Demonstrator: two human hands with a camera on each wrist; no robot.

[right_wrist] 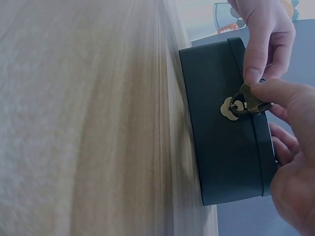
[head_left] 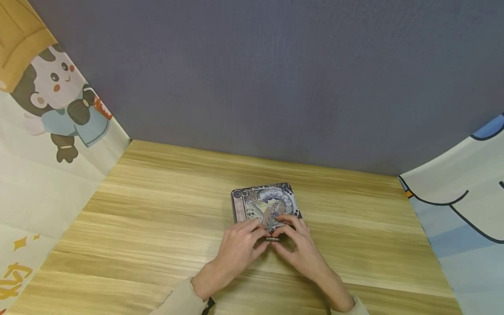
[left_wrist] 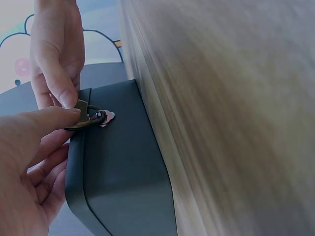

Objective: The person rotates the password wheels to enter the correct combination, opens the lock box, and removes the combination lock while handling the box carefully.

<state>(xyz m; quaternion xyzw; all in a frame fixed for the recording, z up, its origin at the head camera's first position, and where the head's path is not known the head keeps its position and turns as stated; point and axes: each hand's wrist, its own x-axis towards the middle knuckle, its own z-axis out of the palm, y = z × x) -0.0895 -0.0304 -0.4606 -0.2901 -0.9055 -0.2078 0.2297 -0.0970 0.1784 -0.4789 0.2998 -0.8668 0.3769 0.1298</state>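
A dark box (left_wrist: 130, 162) with an illustrated lid (head_left: 271, 199) stands on the table, its lid down. On its front is an aged-brass clasp (right_wrist: 252, 102), whose loop lies over a small metal plate (right_wrist: 229, 109). My left hand (head_left: 238, 245) pinches the clasp from the left between thumb and index finger. From the other side my right hand (head_left: 299, 245) grips the same clasp with its thumb and fingers, some fingers resting on the lid. Fingertips partly hide the clasp in the head view; both wrist views show it more plainly.
The wooden table (head_left: 165, 210) reaches round the box on all sides. A grey panel (head_left: 256, 87) rises behind it. Cloths with cartoon prints, a left cloth (head_left: 39, 183) and a right cloth (head_left: 468, 188), border the table.
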